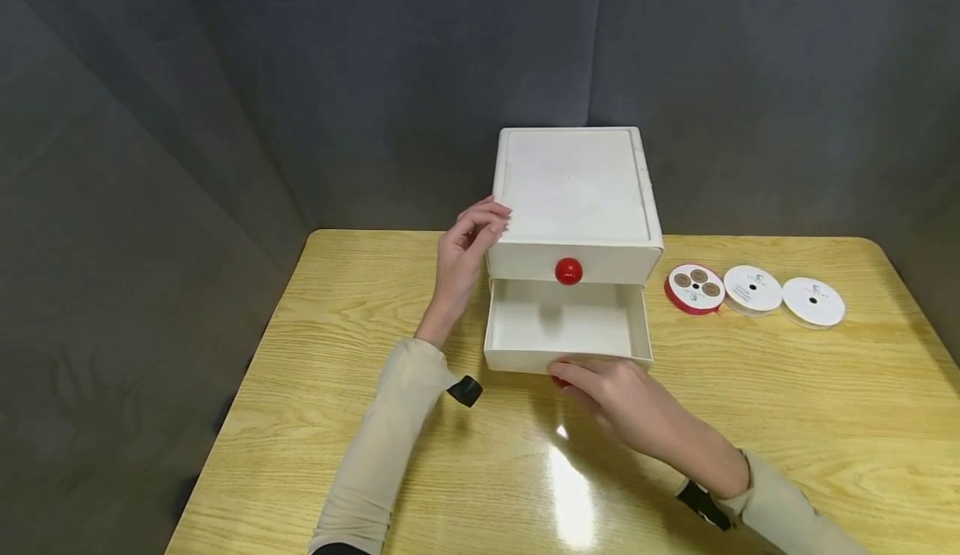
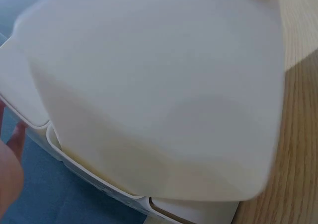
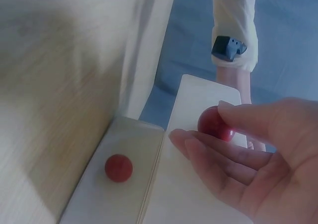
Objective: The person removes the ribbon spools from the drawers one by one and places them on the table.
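A white two-drawer cabinet [image 1: 573, 184] stands on the table. Its lower drawer [image 1: 510, 362] is pulled out, showing its white floor, while the upper one is closed with a round red knob [image 1: 568, 271] on its front. My right hand [image 1: 630, 401] pinches the lower drawer's red knob [image 3: 216, 123] between thumb and fingers; in the head view that knob is mostly hidden behind them. At the cabinet's upper left edge, my left hand [image 1: 467, 251] rests with slightly bent fingers against the side. White drawer and cabinet surfaces [image 2: 164, 85] fill most of the left wrist view.
Three ribbon spools lie in a row right of the cabinet: one with red ribbon [image 1: 694, 288] and two white ones, a middle spool [image 1: 752, 289] and an outer spool [image 1: 813, 302]. A dark grey curtain [image 1: 420, 80] hangs behind the wooden table [image 1: 360, 288].
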Motion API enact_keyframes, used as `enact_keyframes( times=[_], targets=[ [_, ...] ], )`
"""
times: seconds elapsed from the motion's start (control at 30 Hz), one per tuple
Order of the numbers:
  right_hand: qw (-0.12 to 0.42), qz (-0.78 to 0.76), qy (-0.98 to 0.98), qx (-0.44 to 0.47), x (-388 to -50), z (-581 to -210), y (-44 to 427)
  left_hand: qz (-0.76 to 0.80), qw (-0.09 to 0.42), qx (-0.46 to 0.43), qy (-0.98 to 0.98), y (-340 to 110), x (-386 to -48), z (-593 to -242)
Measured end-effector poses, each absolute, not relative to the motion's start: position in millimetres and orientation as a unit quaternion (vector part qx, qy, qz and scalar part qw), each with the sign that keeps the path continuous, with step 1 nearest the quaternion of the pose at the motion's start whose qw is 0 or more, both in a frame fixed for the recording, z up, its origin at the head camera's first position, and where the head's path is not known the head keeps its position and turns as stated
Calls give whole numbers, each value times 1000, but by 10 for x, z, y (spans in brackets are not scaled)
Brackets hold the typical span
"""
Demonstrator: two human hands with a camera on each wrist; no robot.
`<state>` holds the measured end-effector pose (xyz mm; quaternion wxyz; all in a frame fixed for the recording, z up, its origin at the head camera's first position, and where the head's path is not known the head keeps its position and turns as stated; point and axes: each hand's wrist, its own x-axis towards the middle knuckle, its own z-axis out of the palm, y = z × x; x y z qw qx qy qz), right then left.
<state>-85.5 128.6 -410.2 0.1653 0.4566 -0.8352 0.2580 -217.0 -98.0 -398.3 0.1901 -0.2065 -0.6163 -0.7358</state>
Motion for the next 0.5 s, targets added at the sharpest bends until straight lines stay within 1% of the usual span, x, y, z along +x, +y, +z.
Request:
enact_keyframes(
  times=[0.5],
  targets=[
    [186,262,-836,444,-1240,-4068,1261,-741,185,-203,-613,-968,-2150,-3987]
  ],
)
